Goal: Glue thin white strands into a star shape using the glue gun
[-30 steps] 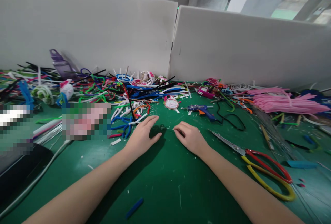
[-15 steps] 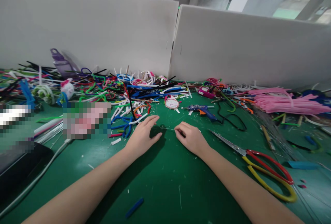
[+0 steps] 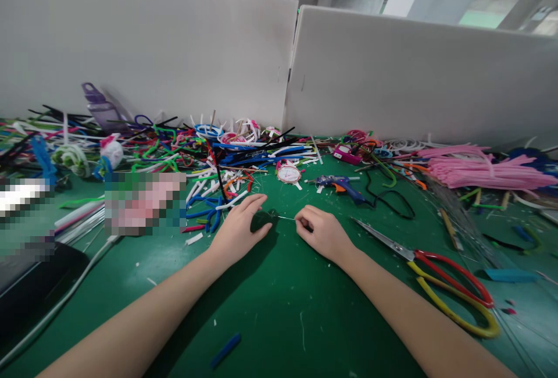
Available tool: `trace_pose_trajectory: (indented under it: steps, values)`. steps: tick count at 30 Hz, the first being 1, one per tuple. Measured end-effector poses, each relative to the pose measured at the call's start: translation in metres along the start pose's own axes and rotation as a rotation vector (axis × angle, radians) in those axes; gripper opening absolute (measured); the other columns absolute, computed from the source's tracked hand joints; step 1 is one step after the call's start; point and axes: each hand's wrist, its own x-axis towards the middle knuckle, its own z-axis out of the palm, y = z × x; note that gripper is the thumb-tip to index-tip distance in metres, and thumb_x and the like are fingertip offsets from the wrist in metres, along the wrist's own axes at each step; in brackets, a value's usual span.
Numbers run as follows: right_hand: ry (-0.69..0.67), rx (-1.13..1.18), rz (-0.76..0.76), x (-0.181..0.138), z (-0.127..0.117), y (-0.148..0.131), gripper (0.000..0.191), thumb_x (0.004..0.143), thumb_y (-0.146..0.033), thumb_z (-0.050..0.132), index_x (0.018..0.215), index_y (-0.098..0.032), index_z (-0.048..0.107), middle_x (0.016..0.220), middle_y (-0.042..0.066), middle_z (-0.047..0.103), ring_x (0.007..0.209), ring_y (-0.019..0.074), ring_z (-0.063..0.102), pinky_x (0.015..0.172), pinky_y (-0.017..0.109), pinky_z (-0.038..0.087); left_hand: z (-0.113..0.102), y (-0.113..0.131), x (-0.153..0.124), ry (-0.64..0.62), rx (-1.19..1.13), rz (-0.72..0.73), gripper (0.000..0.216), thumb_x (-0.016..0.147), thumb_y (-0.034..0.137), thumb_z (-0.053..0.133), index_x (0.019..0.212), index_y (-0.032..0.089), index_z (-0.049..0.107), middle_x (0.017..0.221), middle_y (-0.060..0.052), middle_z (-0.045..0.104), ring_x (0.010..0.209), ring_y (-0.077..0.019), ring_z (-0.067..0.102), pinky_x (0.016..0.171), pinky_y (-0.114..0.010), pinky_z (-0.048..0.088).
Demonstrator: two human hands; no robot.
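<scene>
Between my hands, a thin pale wire-like strand runs leftward from my right fingertips, low over the green table. My right hand is closed in a pinch on its right end. Thumb and fingers apart, my left hand is beside the strand's left end and grips nothing that I can see. Just beyond the hands lies a small round white piece with a pink rim. A blue glue gun rests behind my right hand.
Scissors with red and yellow handles lie right of my right forearm. Pipe cleaners are heaped along the back, with a pink bundle at right. A purple bottle leans by the partition. A white cable crosses the left side.
Both hands keep nearly the same pose. The whole view has shifted very slightly, and the strand by my right fingertips shows a little brighter.
</scene>
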Motion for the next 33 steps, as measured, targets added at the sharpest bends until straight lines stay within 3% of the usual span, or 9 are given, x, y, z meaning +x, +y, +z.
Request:
trace_pose_trajectory:
  steps: [23, 33]
  values:
    - [-0.034, 0.011, -0.036, -0.0023, 0.0000, -0.0065, 0.011, 0.080, -0.015, 0.045, 0.074, -0.018, 0.054, 0.070, 0.000, 0.053, 0.060, 0.0088, 0.046, 0.057, 0.022, 0.035, -0.0011, 0.0011, 0.0002, 0.001, 0.003, 0.004, 0.047, 0.081, 0.025, 0.052, 0.126, 0.022, 0.039, 0.129, -0.007, 0.044, 0.096, -0.0168, 0.058, 0.092, -0.035, 0.044]
    - [0.089, 0.012, -0.015, -0.0032, -0.0017, -0.0084, 0.010, 0.079, -0.017, 0.046, 0.074, -0.018, 0.054, 0.066, -0.001, 0.049, 0.056, 0.0086, 0.043, 0.053, 0.021, 0.034, -0.0008, -0.0019, -0.0006, 0.008, -0.006, 0.029, 0.049, 0.080, 0.023, 0.052, 0.127, 0.023, 0.037, 0.129, -0.007, 0.044, 0.095, -0.0163, 0.058, 0.091, -0.035, 0.045]
